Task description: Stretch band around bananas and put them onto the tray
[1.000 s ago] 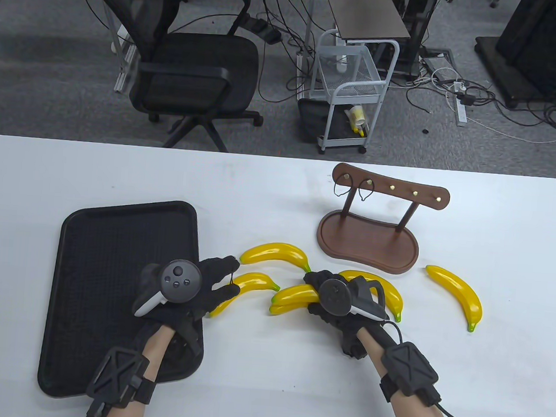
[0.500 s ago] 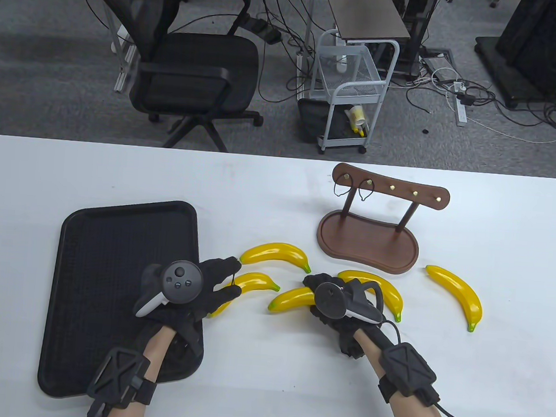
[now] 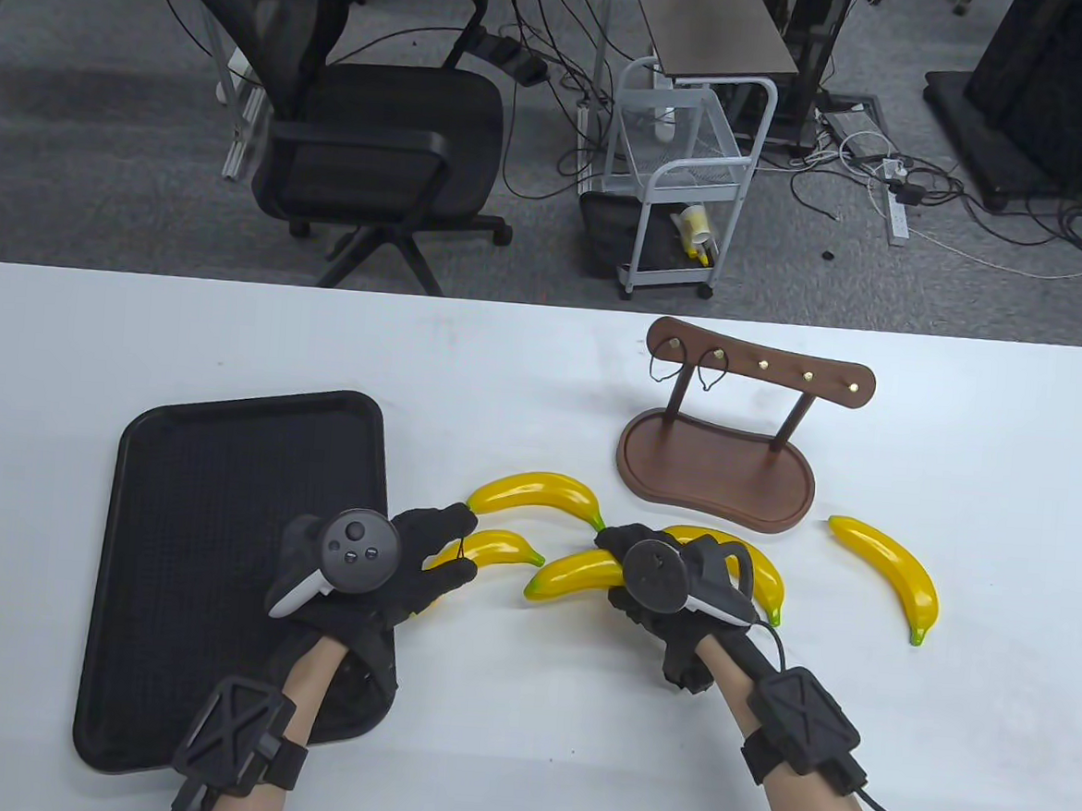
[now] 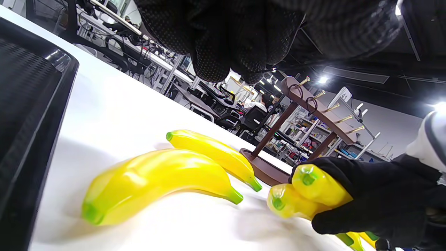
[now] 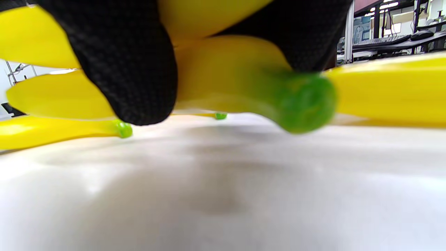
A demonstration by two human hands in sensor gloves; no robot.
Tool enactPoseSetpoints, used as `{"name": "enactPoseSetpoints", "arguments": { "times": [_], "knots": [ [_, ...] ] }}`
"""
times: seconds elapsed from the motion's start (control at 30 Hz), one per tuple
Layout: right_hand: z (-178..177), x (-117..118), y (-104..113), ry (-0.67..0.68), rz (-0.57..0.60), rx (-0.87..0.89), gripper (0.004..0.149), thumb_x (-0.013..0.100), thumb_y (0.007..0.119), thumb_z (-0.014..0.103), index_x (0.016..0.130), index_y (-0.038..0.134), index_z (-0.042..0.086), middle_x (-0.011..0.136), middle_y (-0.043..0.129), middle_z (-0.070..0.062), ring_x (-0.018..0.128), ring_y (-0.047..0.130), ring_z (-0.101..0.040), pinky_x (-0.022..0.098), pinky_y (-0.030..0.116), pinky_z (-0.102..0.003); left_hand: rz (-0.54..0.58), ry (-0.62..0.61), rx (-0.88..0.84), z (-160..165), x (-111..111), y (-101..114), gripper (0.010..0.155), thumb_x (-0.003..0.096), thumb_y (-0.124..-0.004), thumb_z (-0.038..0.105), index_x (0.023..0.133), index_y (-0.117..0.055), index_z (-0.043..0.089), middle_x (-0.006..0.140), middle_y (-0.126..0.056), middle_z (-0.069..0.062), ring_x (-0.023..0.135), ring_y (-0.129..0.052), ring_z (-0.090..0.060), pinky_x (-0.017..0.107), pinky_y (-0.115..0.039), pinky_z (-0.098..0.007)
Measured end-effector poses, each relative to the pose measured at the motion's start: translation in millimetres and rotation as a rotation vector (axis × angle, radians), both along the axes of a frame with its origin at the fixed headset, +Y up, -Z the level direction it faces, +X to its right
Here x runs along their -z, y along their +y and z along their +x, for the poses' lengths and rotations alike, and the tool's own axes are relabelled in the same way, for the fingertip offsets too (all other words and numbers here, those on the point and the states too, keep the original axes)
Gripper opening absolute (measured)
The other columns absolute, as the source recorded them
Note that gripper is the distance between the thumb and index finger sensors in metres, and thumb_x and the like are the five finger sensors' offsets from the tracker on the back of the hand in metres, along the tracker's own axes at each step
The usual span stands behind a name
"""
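Observation:
My left hand (image 3: 443,547) hovers just right of the black tray (image 3: 222,457), with a thin black band (image 3: 462,544) stretched between thumb and forefinger. Below its fingertips lies one yellow banana (image 3: 499,548) (image 4: 156,181), and another banana (image 3: 539,493) (image 4: 216,153) lies just beyond. My right hand (image 3: 618,568) (image 4: 376,198) grips two bananas held together (image 3: 576,573) (image 4: 306,193), green tips pointing toward the left hand. In the right wrist view the fingers (image 5: 125,69) wrap over that pair (image 5: 237,76), just above the table.
Behind the right hand lies a banana (image 3: 761,569); a further one (image 3: 890,573) is at the right. The brown wooden peg stand (image 3: 722,464) (image 4: 313,101) stands behind them with two bands (image 3: 664,365) hanging on its pegs. The tray's near corner is under my left wrist.
The right hand has raised and tilted the banana pair slightly, bringing it a little toward the left hand. The left hand with the band has edged to the right.

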State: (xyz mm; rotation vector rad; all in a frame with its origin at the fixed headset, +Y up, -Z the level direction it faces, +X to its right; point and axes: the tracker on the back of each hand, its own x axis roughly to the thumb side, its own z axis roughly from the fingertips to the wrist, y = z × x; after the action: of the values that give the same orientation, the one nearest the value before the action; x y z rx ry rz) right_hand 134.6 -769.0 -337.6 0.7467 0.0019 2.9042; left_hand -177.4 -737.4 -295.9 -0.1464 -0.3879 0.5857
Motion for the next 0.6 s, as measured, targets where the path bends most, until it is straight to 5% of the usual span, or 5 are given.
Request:
{"name": "enactPoseSetpoints", "arguments": {
  "times": [0.6],
  "knots": [
    [-4.0,-0.7,36.0,-0.051,0.045,0.083,0.069,0.042,0.096,0.033,0.101,0.064,0.016,0.100,0.078,-0.010,0.080,0.089,-0.035,0.053,0.083,-0.047,-0.017,-0.008,-0.021,2.7,-0.5,-1.5,0.065,0.0514,-0.063,0.058,0.109,-0.056,0.028,0.115,-0.070,0.003,0.109,-0.073,-0.026,0.086,-0.053,-0.047]
  ]
}}
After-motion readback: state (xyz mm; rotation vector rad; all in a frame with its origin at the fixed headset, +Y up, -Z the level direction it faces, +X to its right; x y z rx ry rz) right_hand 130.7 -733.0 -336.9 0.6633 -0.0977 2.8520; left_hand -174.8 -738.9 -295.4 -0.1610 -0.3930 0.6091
